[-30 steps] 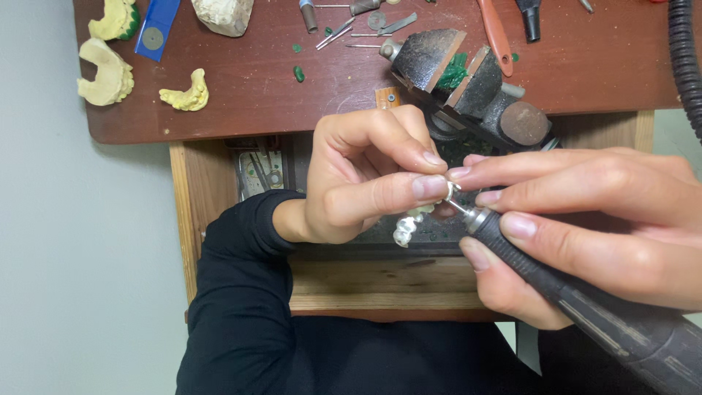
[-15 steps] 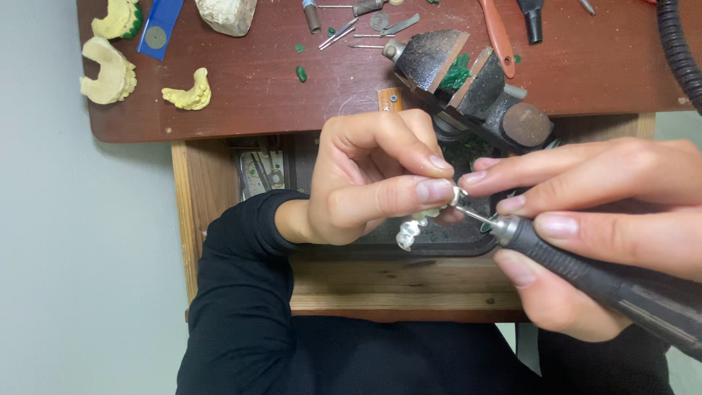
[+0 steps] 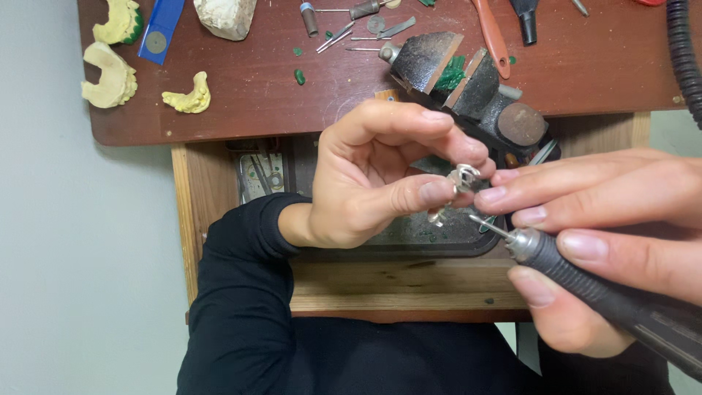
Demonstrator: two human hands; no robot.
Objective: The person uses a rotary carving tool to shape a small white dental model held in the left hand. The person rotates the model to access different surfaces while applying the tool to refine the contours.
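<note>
Lowered: rotary tool (image 3: 585, 285) tip off metal piece (image 3: 459, 183) | left hand (image 3: 380, 179) pinching piece | right hand (image 3: 607, 234) gripping tool

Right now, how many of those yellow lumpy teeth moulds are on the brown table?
3. One pale yellow plaster mould sits at the top left corner, partly cut off; a second lies just below it; a third, smaller one lies right of that. More may lie outside the picture.

You pinch a small silvery metal framework (image 3: 459, 183), looped and shiny, just below the dark bench vise (image 3: 468, 80). Your slim grey rotary handpiece (image 3: 585, 281) lies slanted lower right of the vise, its thin bur tip just beside the framework's lower end.
</note>
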